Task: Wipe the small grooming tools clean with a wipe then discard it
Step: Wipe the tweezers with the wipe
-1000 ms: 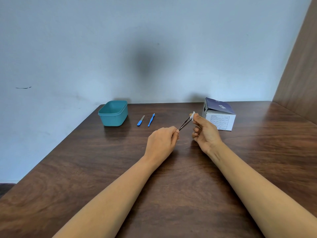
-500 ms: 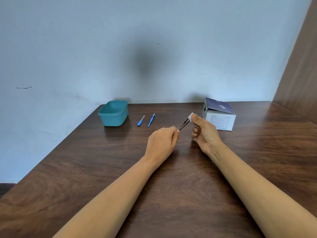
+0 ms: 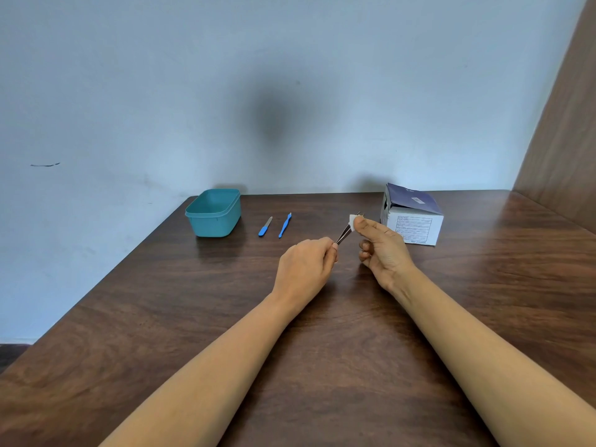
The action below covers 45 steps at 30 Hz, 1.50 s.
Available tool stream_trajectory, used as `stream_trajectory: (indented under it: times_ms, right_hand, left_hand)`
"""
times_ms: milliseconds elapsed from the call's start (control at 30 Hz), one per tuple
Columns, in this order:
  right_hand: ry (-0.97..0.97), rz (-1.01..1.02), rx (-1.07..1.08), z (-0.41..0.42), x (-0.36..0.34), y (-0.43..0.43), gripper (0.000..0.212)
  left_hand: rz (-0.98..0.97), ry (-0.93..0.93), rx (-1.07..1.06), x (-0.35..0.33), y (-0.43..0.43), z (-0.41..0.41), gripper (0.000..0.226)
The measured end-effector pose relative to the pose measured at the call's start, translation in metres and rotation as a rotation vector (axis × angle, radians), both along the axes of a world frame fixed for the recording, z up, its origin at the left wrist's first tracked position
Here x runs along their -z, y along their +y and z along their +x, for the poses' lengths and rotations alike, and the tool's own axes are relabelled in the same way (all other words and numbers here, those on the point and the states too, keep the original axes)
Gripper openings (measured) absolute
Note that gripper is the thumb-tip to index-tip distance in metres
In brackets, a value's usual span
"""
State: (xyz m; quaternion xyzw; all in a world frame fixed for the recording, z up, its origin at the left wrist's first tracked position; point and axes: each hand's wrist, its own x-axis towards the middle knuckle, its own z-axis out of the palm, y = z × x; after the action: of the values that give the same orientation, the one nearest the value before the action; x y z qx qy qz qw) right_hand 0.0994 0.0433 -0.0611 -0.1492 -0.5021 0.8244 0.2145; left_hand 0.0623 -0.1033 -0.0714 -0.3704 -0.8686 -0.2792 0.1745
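Observation:
My left hand (image 3: 306, 264) grips the lower end of slim metal tweezers (image 3: 343, 234), which slant up to the right above the table. My right hand (image 3: 382, 250) pinches a small white wipe (image 3: 353, 220) around the tweezers' upper part, with only the tip poking out past it. Two blue-handled grooming tools lie side by side on the table further back: a short one (image 3: 265, 226) on the left and a longer thin one (image 3: 285, 225) on the right.
A teal plastic tub (image 3: 213, 217) without a lid stands at the back left of the dark wooden table (image 3: 161, 317). A white and navy box (image 3: 414, 216) sits at the back right. A wooden panel (image 3: 561, 140) walls the right side.
My right hand has slid the wipe a short way along the tweezers, down towards my left hand and back up near the tip. My left hand has stayed in place.

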Motion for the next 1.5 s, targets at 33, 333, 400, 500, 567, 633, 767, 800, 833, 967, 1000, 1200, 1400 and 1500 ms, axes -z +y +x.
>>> stream_trajectory:
  times_ms: [33, 333, 400, 500, 567, 633, 767, 800, 833, 967, 1000, 1200, 1400, 1500]
  right_hand:
    - [0.003, 0.007, -0.006, 0.0004, -0.0001, 0.0, 0.004]
    - [0.028, -0.002, -0.007, -0.0001, 0.0007, -0.0008, 0.006]
    - [0.024, -0.015, 0.016, -0.0006, 0.0016, -0.0015, 0.009]
    - [0.02, -0.045, 0.041, -0.0024, 0.002, -0.0004, 0.007]
    - [0.013, -0.043, 0.036, -0.0027, 0.0019, 0.0006, 0.003]
    - [0.007, -0.013, 0.026, -0.0024, 0.0023, 0.0011, 0.001]
    - [-0.019, 0.055, 0.032, -0.0036, 0.0038, 0.0008, 0.007]
    - [-0.021, 0.065, 0.033, -0.0045, 0.0044, 0.0008, 0.009]
    - [-0.021, 0.076, 0.03, -0.0051, 0.005, 0.0006, 0.011]
    - [-0.024, 0.119, 0.011, -0.0045, 0.0063, -0.0001, 0.007]
    - [-0.024, 0.129, 0.01, -0.0041, 0.0064, -0.0003, 0.007]
    - [-0.044, 0.244, 0.011, -0.003, 0.0065, -0.0054, 0.013]
    - [-0.031, 0.264, -0.008, -0.0017, 0.0065, -0.0067, 0.005]
    - [-0.022, 0.248, -0.027, -0.0009, 0.0051, -0.0056, 0.008]
  left_hand:
    - [-0.002, 0.0, 0.003, -0.0004, -0.0001, 0.0003, 0.03]
    - [0.007, -0.005, -0.006, 0.0012, 0.0003, 0.0002, 0.03]
    - [0.007, -0.002, 0.001, 0.0006, 0.0003, 0.0006, 0.03]
    - [-0.017, 0.006, 0.006, -0.0001, 0.0006, 0.0011, 0.03]
    - [-0.029, 0.012, 0.009, -0.0005, 0.0008, 0.0007, 0.029]
    - [-0.041, 0.017, 0.004, -0.0007, 0.0008, 0.0003, 0.029]
    - [-0.052, 0.017, 0.006, -0.0006, 0.0003, 0.0009, 0.029]
    - [-0.054, 0.014, 0.004, -0.0006, 0.0003, 0.001, 0.029]
    - [-0.054, 0.009, 0.001, -0.0005, 0.0004, 0.0011, 0.029]
    - [-0.033, -0.014, -0.001, -0.0003, 0.0003, 0.0006, 0.028]
    - [-0.028, -0.021, 0.004, -0.0003, 0.0001, 0.0008, 0.028]
    - [-0.002, -0.067, 0.01, 0.0014, 0.0005, -0.0001, 0.029]
    - [0.027, -0.097, 0.021, 0.0026, 0.0003, -0.0011, 0.03]
    - [0.036, -0.107, 0.03, 0.0026, 0.0002, -0.0011, 0.029]
